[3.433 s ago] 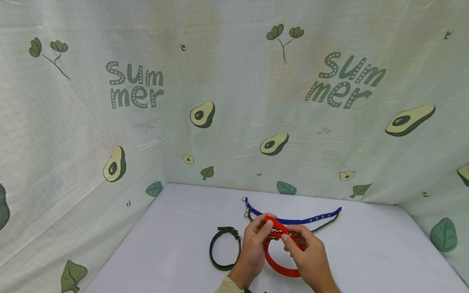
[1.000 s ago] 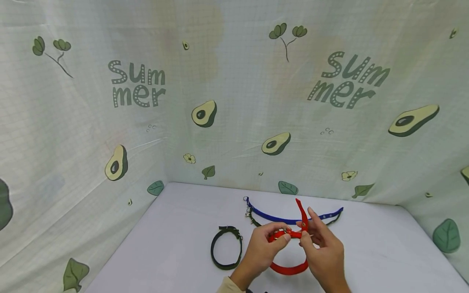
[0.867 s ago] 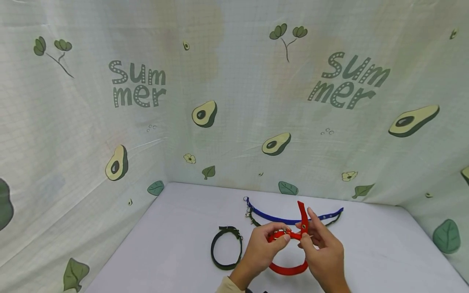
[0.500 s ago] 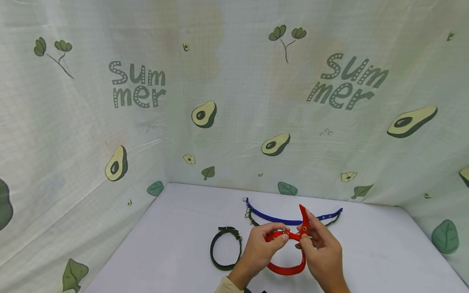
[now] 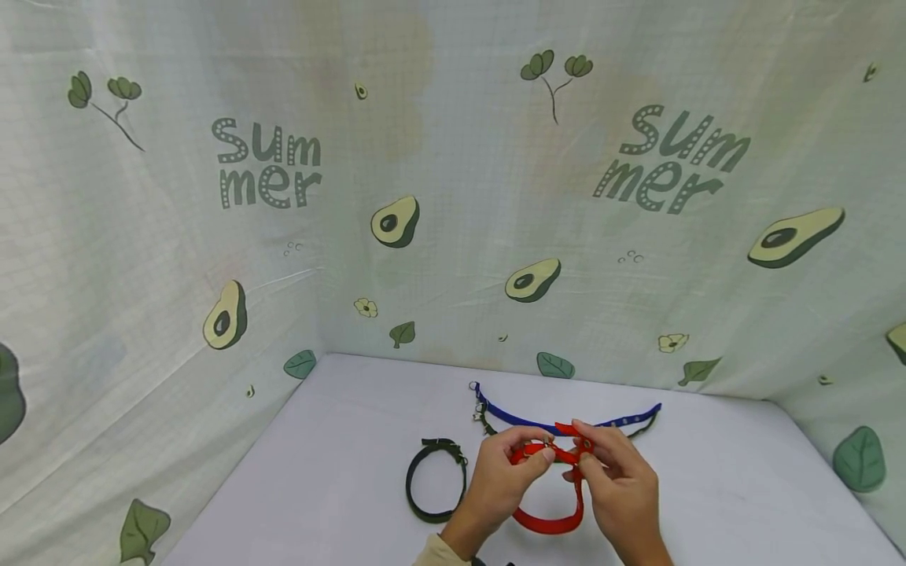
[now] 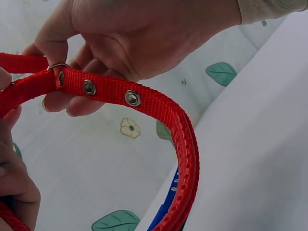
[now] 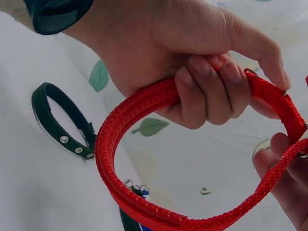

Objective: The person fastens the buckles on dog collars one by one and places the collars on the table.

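A red pet collar [image 5: 548, 525], bent into a loop, hangs between both hands above the table. My left hand [image 5: 504, 478] grips it near its metal fittings, thumb on top; in the right wrist view that hand's fingers curl round the red webbing [image 7: 137, 103]. My right hand [image 5: 623, 489] pinches the strap by an eyelet, and the strap's free end [image 5: 567, 429] points left across the fingertips. Metal eyelets [image 6: 89, 87] line the strap in the left wrist view. The buckle is partly hidden by fingers.
A dark green collar [image 5: 408, 481], closed into a ring, lies left of the hands on the white table [image 5: 340, 472]. Behind them a blue collar [image 5: 506, 417] stretches sideways, with another dark collar [image 5: 646, 428] alongside. A printed curtain [image 5: 453, 157] encloses the back and sides.
The free end of the red strap stood upright half a second ago and now lies over to the left. Earlier the left hand held that end. The other collars have stayed put.
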A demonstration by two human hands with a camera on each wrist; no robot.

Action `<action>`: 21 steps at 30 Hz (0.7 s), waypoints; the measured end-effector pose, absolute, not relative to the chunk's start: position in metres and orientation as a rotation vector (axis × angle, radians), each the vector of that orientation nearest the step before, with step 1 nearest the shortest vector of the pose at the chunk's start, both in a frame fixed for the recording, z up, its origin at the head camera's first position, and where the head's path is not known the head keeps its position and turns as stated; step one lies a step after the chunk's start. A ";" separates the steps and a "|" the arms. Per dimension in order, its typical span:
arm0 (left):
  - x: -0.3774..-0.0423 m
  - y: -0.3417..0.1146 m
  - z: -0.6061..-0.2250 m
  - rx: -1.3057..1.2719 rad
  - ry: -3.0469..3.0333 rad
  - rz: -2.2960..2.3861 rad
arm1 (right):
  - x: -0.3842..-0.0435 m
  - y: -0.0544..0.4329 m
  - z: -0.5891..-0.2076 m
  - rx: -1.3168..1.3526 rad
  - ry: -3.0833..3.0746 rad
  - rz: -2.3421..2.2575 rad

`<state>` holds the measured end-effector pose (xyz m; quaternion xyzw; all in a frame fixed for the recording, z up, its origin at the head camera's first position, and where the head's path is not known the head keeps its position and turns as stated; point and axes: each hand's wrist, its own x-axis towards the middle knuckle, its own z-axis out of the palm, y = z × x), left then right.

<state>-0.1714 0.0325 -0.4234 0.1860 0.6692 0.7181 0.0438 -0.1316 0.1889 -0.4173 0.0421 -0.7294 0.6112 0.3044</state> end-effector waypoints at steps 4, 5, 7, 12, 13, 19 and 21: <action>-0.171 0.035 -0.424 0.539 2.035 2.234 | -0.132 0.189 -0.416 0.094 -1.938 1.645; -0.171 0.035 -0.424 0.533 2.037 2.240 | -0.132 0.189 -0.416 0.095 -1.937 1.651; -0.171 0.036 -0.424 0.521 2.043 2.246 | -0.132 0.189 -0.416 0.103 -1.940 1.659; -0.170 0.036 -0.422 0.503 2.053 2.248 | -0.132 0.189 -0.416 0.104 -1.935 1.666; -0.170 0.036 -0.422 0.506 2.055 2.248 | -0.132 0.189 -0.416 0.100 -1.932 1.662; -0.170 0.036 -0.423 0.535 2.067 2.248 | -0.132 0.190 -0.416 0.077 -1.934 1.658; -0.170 0.036 -0.424 0.553 2.067 2.244 | -0.132 0.190 -0.416 0.078 -1.938 1.660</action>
